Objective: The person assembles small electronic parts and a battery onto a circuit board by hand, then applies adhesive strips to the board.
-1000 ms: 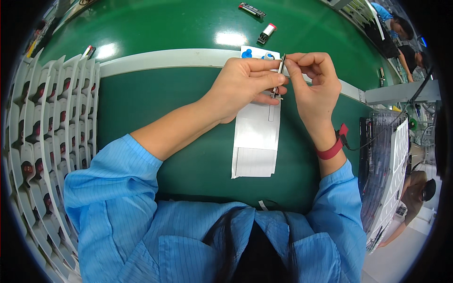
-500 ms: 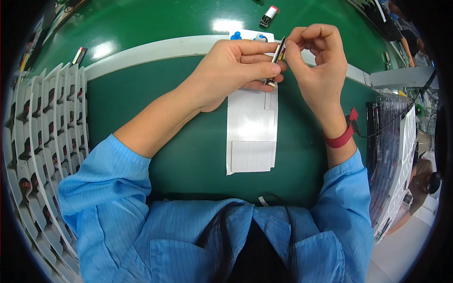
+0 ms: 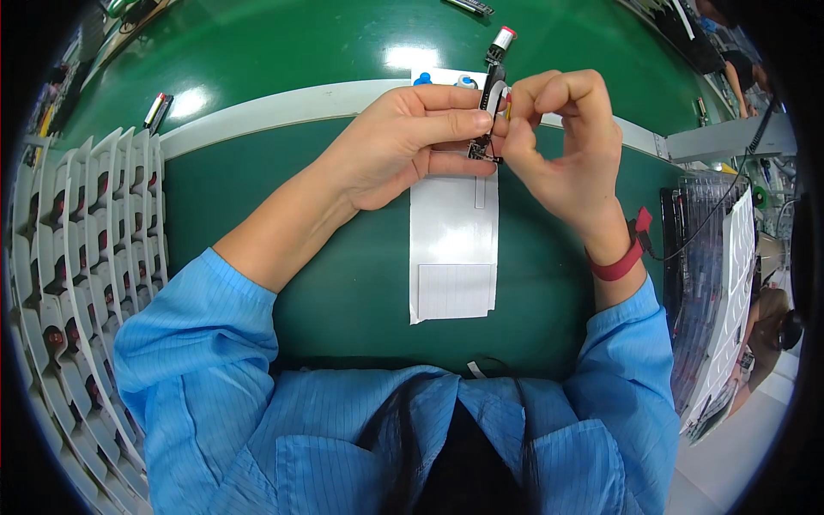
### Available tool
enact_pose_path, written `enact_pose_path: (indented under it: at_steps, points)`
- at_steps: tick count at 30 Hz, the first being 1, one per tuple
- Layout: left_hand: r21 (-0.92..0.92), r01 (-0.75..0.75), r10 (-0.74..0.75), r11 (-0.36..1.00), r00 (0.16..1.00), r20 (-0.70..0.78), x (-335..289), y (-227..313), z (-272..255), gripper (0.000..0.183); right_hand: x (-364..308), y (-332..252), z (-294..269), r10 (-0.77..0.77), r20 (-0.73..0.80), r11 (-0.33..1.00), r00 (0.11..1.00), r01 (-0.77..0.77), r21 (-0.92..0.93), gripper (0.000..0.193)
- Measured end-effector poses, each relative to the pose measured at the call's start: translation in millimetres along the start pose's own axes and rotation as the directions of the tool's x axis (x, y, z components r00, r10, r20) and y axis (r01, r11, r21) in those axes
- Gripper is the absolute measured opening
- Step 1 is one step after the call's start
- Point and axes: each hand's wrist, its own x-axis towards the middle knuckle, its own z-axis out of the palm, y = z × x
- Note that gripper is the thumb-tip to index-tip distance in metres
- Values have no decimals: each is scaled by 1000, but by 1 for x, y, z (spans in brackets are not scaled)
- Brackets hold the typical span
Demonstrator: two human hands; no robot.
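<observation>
My left hand [image 3: 412, 137] is closed around a slim dark electronic part [image 3: 487, 112], a narrow strip with a pale curved piece along its side. The thumb presses on its face, and fingers pass behind it. The part stands nearly upright in the picture, above a white paper sheet [image 3: 452, 223]. Close to its right edge is my right hand [image 3: 566, 142], thumb and fingertips curled together in a pinch. A small yellow and red bit [image 3: 508, 106] shows by those fingertips; whether they hold it is hidden. A red band [image 3: 616, 263] circles my right wrist.
Curved white racks [image 3: 94, 257] holding small dark parts stand at the left. Clear plastic trays [image 3: 699, 249] are stacked at the right. Beyond a pale rail [image 3: 257, 107], a red-capped cylinder [image 3: 504, 39] and a marker [image 3: 154, 110] lie on green surface. A cord runs from the wristband.
The dark part has turned to show more of its face and a pale curved piece. Both hands sit slightly lower and further left. The whole view has shifted a little.
</observation>
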Motion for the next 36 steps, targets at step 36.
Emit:
enact_pose_path:
  at_steps: [36]
  points:
    - [23, -4, 1, 1000, 993, 118, 7, 9, -25, 37, 1, 6, -2, 608, 289, 472, 739, -630, 617, 34]
